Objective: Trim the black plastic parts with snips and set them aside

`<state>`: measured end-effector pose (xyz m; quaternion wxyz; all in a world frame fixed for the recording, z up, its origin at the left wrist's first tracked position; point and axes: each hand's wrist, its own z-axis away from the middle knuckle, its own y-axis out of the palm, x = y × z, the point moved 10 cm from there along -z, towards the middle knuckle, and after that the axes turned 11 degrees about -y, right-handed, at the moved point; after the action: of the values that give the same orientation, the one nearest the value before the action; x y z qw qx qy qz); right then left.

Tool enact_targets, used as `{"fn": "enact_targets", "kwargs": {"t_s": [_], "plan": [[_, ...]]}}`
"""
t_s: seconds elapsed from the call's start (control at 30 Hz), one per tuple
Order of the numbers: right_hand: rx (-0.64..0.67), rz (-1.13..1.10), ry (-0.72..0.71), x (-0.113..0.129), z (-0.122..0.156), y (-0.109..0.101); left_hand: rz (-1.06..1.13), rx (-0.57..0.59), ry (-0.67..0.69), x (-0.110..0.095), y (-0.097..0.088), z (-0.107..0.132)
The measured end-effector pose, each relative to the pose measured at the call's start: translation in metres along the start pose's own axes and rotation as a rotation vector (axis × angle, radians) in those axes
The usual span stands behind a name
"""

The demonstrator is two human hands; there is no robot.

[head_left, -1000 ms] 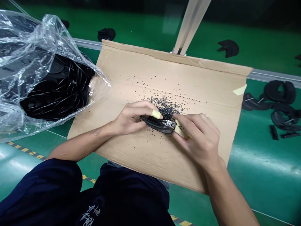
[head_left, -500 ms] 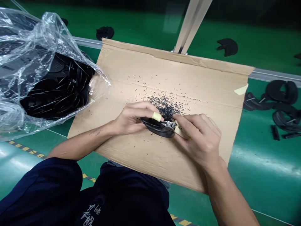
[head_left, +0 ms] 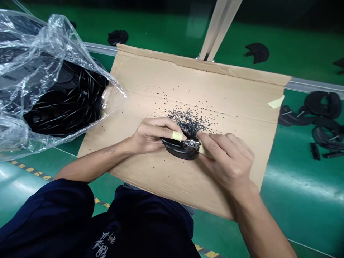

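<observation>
My left hand is shut on a curved black moulded part, and a yellow finger cot covers one fingertip. My right hand holds small metal side cutters with pale taped handles, their jaws pressed against the black part's edge. Both hands sit over a flattened cardboard sheet. Just above the hands lies a heap of black plastic crumbs, with more scattered around it. The hands hide the part's far end.
A clear plastic bag of stacked black parts lies at left. More black pieces sit on the green bench at right, beyond a metal rail. A pale upright post rises behind the cardboard.
The black part has turned slightly in my left hand, showing more of its body below the cutters. My right fingers have shifted a little along the cutters.
</observation>
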<state>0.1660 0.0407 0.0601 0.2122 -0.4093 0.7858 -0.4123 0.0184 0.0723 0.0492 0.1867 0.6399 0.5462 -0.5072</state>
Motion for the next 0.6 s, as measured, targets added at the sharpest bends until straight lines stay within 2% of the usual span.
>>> {"fn": "enact_targets", "kwargs": {"t_s": [0.23, 0.33, 0.5, 0.6], "plan": [[0.023, 0.065, -0.026, 0.006, -0.002, -0.003, 0.001, -0.001, 0.021, -0.001, 0.001, 0.003], [0.035, -0.046, -0.004, 0.006, -0.001, -0.001, -0.021, 0.012, 0.029, -0.001, 0.002, 0.003], [-0.031, -0.463, 0.236, -0.016, 0.005, 0.008, -0.059, 0.038, -0.001, -0.004, 0.001, 0.0], [-0.061, -0.393, 0.299, -0.026, 0.008, 0.007, -0.074, 0.062, -0.009, -0.005, 0.003, 0.0]]}}
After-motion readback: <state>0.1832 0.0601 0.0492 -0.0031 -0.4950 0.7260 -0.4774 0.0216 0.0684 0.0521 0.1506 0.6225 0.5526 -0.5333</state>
